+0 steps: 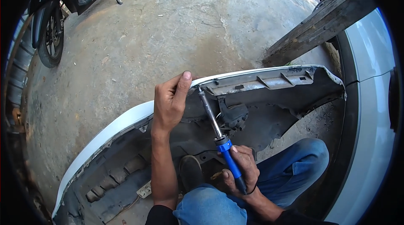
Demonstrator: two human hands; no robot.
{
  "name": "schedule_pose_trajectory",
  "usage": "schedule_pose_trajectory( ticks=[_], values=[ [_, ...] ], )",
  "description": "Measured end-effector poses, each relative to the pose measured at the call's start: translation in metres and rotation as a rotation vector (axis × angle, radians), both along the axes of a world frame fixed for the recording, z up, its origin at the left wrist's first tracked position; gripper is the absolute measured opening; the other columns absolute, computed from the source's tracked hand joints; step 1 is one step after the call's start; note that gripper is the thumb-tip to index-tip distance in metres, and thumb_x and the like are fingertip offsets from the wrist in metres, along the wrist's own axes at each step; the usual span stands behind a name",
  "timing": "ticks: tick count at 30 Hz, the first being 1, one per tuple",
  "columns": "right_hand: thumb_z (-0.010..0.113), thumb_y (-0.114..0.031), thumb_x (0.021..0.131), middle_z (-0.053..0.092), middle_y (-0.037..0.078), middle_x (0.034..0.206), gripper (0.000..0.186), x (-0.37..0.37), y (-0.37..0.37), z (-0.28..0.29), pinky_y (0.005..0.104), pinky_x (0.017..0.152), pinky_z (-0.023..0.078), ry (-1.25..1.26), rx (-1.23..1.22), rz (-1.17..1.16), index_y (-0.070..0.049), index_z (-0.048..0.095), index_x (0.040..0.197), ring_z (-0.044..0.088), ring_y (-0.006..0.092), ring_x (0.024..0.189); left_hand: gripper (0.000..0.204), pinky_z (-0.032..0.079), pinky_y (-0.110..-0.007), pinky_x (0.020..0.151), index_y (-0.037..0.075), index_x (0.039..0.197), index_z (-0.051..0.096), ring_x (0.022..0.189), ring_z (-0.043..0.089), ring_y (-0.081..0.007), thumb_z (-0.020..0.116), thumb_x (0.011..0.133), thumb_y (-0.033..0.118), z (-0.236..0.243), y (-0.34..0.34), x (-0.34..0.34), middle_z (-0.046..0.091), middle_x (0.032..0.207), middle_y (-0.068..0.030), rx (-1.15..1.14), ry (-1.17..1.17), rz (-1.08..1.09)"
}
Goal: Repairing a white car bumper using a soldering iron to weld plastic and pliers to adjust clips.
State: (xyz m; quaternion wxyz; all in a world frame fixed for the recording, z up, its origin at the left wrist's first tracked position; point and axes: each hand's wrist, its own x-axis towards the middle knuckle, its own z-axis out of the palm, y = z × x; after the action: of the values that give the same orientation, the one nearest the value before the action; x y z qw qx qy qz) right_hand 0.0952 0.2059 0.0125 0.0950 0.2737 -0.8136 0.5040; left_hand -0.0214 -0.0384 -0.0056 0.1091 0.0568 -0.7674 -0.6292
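A car bumper (120, 125), white along its outer rim and dark grey inside, lies in front of me with its inner side facing up. My left hand (170, 103) is closed round the bumper's upper edge, thumb raised over the rim. Held in my right hand (245, 168) is a soldering iron (227, 157) with a blue handle and a metal shaft. The iron slants up and left, its tip at the bumper's inner edge just right of my left hand. Dark marks show around that spot. A black lamp-like part (235, 117) is fixed inside the bumper.
A pale power strip (144, 190) with a cable lies near my left forearm. My jeans-clad knees (210, 208) are close below the iron. A thick wooden post (311, 27) and a white car (372, 94) stand at right, a motorbike (52, 27) at far left on concrete.
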Motion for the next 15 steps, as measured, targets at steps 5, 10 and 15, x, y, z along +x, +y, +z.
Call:
schedule_pose_trajectory(
  ticks=[5, 10, 15],
  values=[
    [0.083, -0.016, 0.090, 0.076, 0.018, 0.113, 0.055, 0.0027, 0.0031, -0.0045, 0.0508, 0.099, 0.052, -0.027, -0.004, 0.000, 0.003, 0.064, 0.139, 0.071, 0.0346, 0.112, 0.056, 0.042, -0.029, 0.069, -0.007, 0.106, 0.080, 0.075, 0.056, -0.0087, 0.054, 0.115, 0.042, -0.0013, 0.0038, -0.0031, 0.065, 0.078, -0.0048, 0.032, 0.012, 0.015],
    [0.082, -0.017, 0.091, 0.076, 0.018, 0.112, 0.055, 0.0036, 0.0011, -0.0055, 0.0506, 0.099, 0.052, -0.032, -0.006, 0.002, 0.002, 0.064, 0.139, 0.071, 0.0346, 0.112, 0.055, 0.027, -0.033, 0.053, -0.003, 0.104, 0.082, 0.061, 0.037, -0.0055, 0.057, 0.113, 0.045, -0.0060, 0.0029, -0.0025, 0.041, 0.059, 0.0032, 0.048, 0.062, 0.039],
    [0.082, -0.017, 0.091, 0.076, 0.018, 0.112, 0.054, 0.0029, 0.0006, -0.0040, 0.0505, 0.099, 0.052, -0.029, -0.006, 0.004, 0.002, 0.064, 0.139, 0.071, 0.0344, 0.112, 0.056, 0.027, -0.032, 0.054, -0.003, 0.103, 0.082, 0.061, 0.038, -0.0053, 0.057, 0.113, 0.046, -0.0037, 0.0044, -0.0015, 0.042, 0.059, 0.0031, 0.053, 0.075, 0.040]
  ],
)
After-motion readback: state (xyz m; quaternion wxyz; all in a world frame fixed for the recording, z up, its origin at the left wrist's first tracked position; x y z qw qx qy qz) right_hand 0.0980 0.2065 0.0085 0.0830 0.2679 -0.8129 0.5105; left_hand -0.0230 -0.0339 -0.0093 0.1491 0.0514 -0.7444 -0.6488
